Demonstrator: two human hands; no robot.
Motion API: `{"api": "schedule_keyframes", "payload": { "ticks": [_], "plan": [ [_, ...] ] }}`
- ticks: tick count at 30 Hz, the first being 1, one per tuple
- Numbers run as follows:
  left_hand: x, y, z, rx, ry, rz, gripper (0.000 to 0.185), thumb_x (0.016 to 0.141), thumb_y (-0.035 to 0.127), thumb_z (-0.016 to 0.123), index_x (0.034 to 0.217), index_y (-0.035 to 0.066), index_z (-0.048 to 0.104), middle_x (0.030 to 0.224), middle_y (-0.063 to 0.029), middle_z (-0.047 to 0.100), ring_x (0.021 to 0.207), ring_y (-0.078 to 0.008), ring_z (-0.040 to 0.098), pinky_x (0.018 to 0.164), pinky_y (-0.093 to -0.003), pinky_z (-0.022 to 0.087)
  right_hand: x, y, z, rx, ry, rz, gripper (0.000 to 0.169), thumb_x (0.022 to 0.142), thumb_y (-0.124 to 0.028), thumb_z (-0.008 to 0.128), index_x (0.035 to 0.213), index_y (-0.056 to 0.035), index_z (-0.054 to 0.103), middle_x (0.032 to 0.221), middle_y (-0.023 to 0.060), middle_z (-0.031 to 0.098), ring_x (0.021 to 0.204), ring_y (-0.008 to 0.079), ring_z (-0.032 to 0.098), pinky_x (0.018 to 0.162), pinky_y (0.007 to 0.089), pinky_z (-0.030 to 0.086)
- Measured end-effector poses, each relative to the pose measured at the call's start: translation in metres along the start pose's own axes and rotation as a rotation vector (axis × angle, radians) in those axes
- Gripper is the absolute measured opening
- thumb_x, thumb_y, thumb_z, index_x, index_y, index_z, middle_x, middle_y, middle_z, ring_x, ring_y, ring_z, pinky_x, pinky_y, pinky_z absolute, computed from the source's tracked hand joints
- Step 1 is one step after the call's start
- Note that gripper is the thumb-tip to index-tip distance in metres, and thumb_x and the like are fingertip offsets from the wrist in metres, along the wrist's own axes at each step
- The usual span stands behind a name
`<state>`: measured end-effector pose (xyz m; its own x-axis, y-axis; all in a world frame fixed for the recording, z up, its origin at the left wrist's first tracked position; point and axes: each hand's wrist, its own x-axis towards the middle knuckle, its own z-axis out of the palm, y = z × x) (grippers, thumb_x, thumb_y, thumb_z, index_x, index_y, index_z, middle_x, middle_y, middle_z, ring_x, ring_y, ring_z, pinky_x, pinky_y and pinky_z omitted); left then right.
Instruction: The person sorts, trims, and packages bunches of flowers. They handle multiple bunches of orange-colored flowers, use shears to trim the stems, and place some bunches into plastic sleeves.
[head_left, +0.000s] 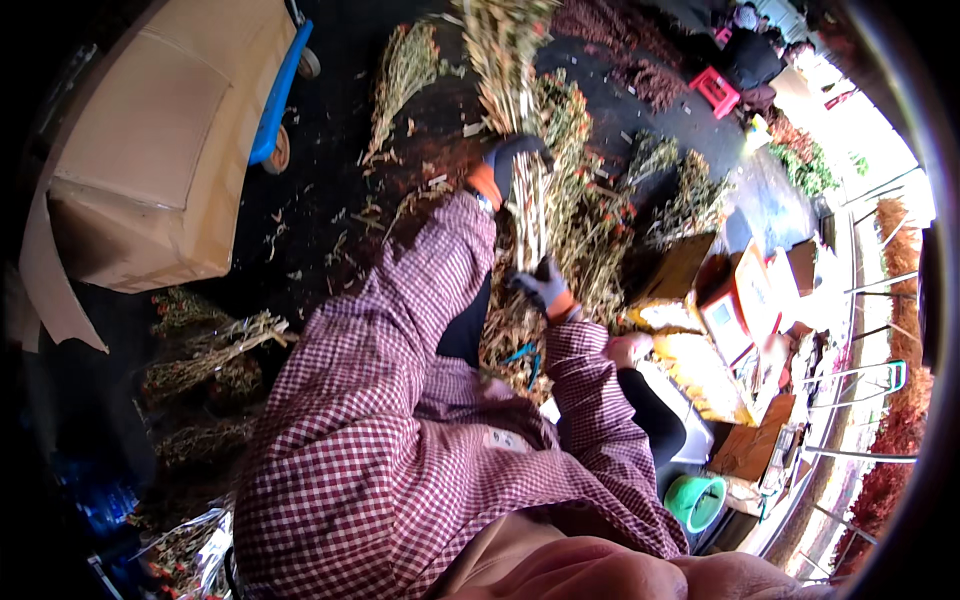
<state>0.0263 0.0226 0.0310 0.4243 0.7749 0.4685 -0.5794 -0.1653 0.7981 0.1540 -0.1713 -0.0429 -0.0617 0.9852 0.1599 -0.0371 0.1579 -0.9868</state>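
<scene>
My left hand (516, 171), in a dark glove with an orange cuff, grips a thick bundle of dried plant stems (531, 206). The leafy heads of the bundle point away from me and the bare, pale stem ends point towards me. Close by those ends is my right hand (546, 291), gloved in grey with an orange cuff. Its thumb and fingers are apart, and whether they touch the stems is hard to tell. A heap of dried stalks with reddish tips (592, 217) lies right of the bundle. Blue strips (529, 356) lie among the litter between my legs.
At left a large cardboard box (142, 142) sits by a blue wheeled trolley (281, 97). More dried bundles lie on the dark floor (405, 75) (217, 352). Opened cartons (739, 300) and a green bucket (696, 501) stand right. A person (750, 60) is near a red stool (715, 91).
</scene>
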Motion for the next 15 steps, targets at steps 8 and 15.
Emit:
{"api": "schedule_keyframes", "payload": {
  "ticks": [8, 15],
  "plan": [
    [-0.007, -0.014, -0.008, 0.133, -0.293, -0.310, 0.074, 0.074, -0.011, 0.052, 0.137, 0.021, 0.030, 0.136, -0.0116, 0.038, 0.121, -0.0274, 0.042, 0.094, -0.0380, 0.041, -0.018, 0.009, 0.003, 0.210, 0.488, 0.025, 0.042, 0.080, 0.003, 0.060, 0.118, -0.0066, 0.045, 0.095, 0.0069, 0.060, 0.078, 0.0110, 0.058, 0.062, 0.0227, 0.047],
    [-0.001, -0.008, 0.028, -0.480, -0.131, -0.384, 0.029, 0.081, 0.014, 0.063, 0.105, -0.001, 0.059, 0.095, -0.0126, 0.063, 0.089, -0.0227, 0.061, 0.082, -0.0347, 0.048, -0.008, -0.006, 0.011, -0.560, 0.335, 0.182, 0.056, 0.076, -0.013, 0.065, 0.116, 0.0016, 0.029, 0.103, 0.0194, 0.057, 0.092, 0.0342, 0.057, 0.076, 0.0369, 0.045]
  ]
}}
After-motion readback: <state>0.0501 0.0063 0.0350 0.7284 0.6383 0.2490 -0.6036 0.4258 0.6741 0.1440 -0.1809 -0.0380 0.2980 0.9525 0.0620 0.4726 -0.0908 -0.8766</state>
